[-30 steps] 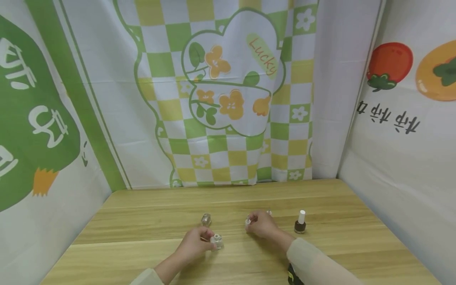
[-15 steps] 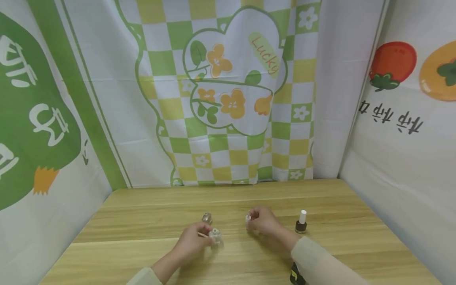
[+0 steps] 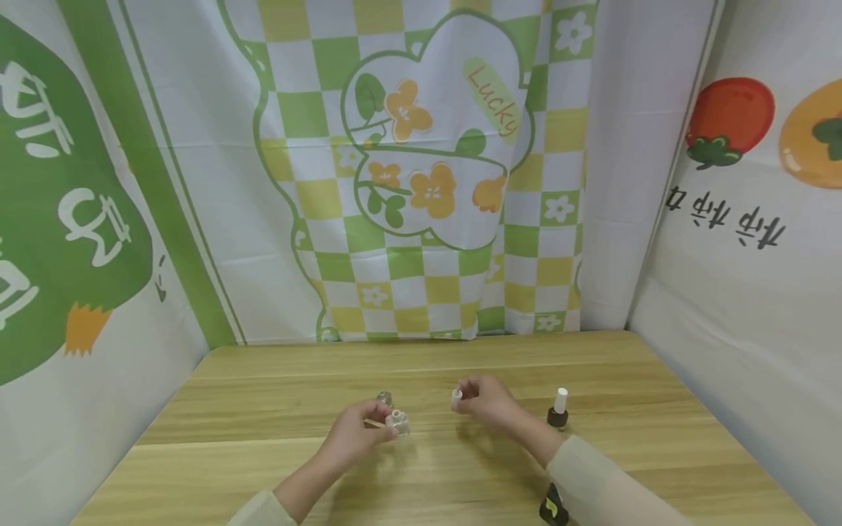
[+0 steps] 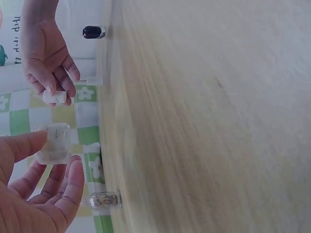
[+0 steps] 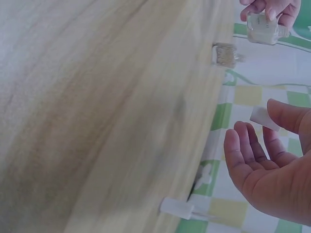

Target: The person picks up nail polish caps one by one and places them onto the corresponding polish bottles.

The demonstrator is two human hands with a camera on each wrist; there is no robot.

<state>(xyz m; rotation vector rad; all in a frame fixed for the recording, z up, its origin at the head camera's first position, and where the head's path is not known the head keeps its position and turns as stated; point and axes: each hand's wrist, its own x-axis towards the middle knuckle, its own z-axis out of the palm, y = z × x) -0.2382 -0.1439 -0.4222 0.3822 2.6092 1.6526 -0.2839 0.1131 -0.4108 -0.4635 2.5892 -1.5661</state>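
Two small pieces are occupying your hands, both raised off the wooden table [image 3: 197, 467]. Your left hand [image 3: 353, 431] is pinching a clear bottle [image 3: 398, 424], thumb lying on its printed side; the bottle is standing upright in that grip, probably so that the open neck is facing up, unobstructed. Contents: cannot tell. Your right hand [image 3: 490, 402], to the right, is pinching a white cap [image 3: 457, 399] between thumb and index finger, the other fingers bending loosely, a light grip likely suiting so small a piece. A second white cap [image 5: 176, 208] is standing on the table near your right hand, thin stem pointing up, presumably keeping that stem clear of the wood. A glittery bottle [image 3: 384, 399] is standing upright just beyond your left hand, its neck bare. Well to the right, a dark bottle [image 3: 558, 417] is wearing its white top, apparently parked out of the working space. On the near right, a black-and-yellow object [image 3: 554, 505] is lying beside your sleeve [image 3: 612, 475]; identity uncertain.
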